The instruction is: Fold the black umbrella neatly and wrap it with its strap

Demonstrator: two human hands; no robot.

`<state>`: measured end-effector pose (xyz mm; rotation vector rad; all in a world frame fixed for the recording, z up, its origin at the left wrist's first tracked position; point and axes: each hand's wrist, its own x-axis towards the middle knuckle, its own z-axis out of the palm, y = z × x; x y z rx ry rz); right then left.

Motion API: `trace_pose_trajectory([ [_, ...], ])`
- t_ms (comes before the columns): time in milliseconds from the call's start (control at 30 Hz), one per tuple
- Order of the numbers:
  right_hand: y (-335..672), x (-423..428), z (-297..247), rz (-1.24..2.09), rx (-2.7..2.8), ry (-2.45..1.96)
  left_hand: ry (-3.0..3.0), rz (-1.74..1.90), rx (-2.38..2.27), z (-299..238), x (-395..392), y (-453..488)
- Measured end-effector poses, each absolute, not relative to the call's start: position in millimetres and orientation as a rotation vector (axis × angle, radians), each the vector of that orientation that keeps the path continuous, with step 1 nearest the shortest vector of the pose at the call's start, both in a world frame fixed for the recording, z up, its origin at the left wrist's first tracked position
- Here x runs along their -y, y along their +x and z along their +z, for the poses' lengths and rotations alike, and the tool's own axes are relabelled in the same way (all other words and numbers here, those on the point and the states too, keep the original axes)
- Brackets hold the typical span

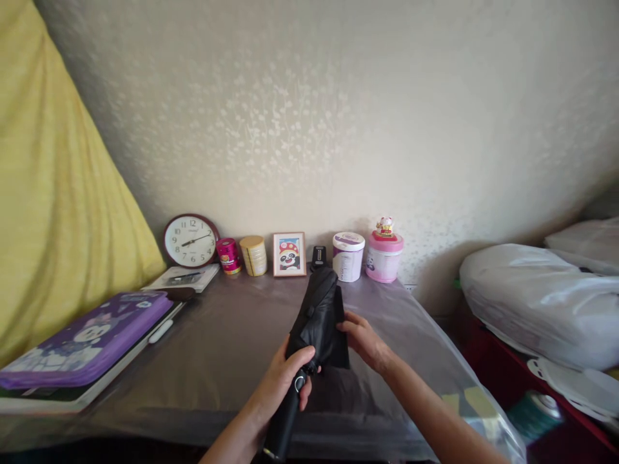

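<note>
A folded black umbrella (316, 316) points away from me above a grey-covered table (227, 341). My left hand (285, 380) is wrapped round it where the canopy meets the black handle. My right hand (362, 338) pinches the loose black fabric on the umbrella's right side. The handle's end runs out of view at the bottom edge.
Along the wall stand a round clock (191, 240), a pink tin (228, 255), a cream tin (253, 255), a framed panda picture (289, 254), a white tub (348, 256) and a pink tub (384, 256). A purple case (91, 338) lies left. White plastic bags (536, 303) sit right.
</note>
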<state>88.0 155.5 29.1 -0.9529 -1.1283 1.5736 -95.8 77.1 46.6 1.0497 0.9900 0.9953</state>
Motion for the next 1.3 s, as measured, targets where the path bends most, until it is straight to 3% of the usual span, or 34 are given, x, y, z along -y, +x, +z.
trace_pose_trajectory([
  [167,88.3,-137.6,53.7,1.897,0.926,-0.818,1.056,0.963,-0.94,49.1,-67.5,-92.1],
  [500,84.7,-124.9,51.5,1.741,0.987,-0.904,0.935,0.884,-0.904,41.9,-66.3,-89.8],
  [833,82.3,-124.5,46.0,1.978,0.798,-0.916,0.653,0.566,-0.739,39.3,-74.7,-96.3],
  [1033,79.7,-133.5,38.6,1.717,0.759,-1.022,0.927,0.746,-1.041,44.2,-67.6,-94.7],
  [1300,83.1,-143.9,13.0,1.54,0.724,-1.169,1.788,0.947,-1.456,18.0,-52.0,-83.3],
])
